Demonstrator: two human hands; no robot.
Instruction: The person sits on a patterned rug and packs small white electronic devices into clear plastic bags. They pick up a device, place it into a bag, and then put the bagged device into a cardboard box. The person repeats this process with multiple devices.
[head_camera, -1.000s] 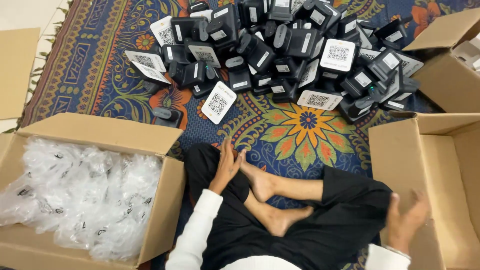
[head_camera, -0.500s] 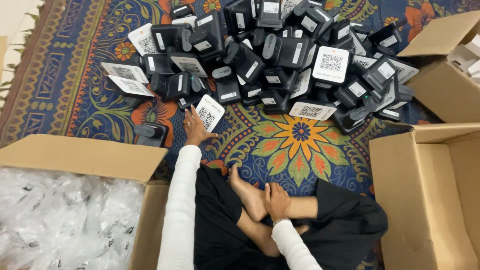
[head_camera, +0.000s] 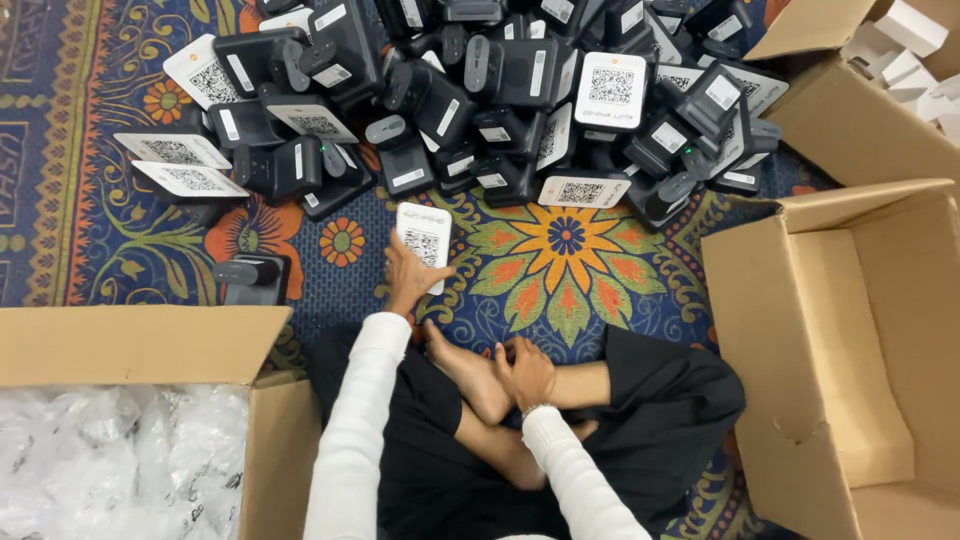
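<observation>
Hands sit apart. L hand (head_camera: 408, 275) is stretched fwd over the carpet (head_camera: 90, 200), fingers closed on the near edge of a white-faced device (head_camera: 425, 240) that lies flat just in front of the crossed legs. That one lies by itself, a bit apart from the big pile of black devices (head_camera: 500, 90), prob why it's the one reached: closest to the body, no digging needed. R hand (head_camera: 525, 370) rests on the bare foot (head_camera: 470, 375), fingers curled loosely round it, holding nothing else; looks like a brace while the body leans fwd.

Device itself: flat rectangular unit, white face up w/ a square printed code patch in the middle, rounded corners, dark body underneath judging by its neighbours in the pile. Slight tilt, long side roughly away from the person.

Open cardboard box (head_camera: 850, 330) stands at the right, seemingly w/ nothing inside. Another box (head_camera: 150, 345) at the left holds crumpled clear plastic bags (head_camera: 110, 460). Third box (head_camera: 860, 110) top right w/ small white cartons (head_camera: 905, 40). One black unit (head_camera: 252, 278) lies alone near the left box.
</observation>
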